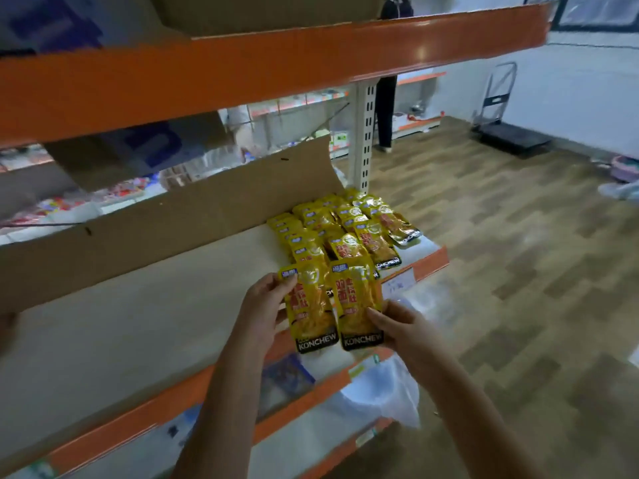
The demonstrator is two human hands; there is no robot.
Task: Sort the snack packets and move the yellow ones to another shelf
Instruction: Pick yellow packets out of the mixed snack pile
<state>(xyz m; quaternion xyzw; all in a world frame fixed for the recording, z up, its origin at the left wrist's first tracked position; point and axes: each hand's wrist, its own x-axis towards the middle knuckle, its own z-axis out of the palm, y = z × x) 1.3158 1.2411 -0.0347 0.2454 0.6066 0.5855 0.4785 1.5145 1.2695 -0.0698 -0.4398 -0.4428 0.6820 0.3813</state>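
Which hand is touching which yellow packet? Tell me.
Touching: head view shows left hand gripping the left packet, right hand the right packet.

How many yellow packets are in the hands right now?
2. One packet is held by the left hand, the other packet by the right hand, side by side at the shelf front; more could be hidden behind them.

Two hands, left (264,302) and right (403,328), each with one yellow packet in its grip: the left packet (311,311) and the right packet (358,305), two in all. One group of yellow packets (340,229) in overlapping rows on the shelf (138,326); exact number cannot be told. One cardboard panel (173,216). One platform trolley (508,129). One person standing (385,108).
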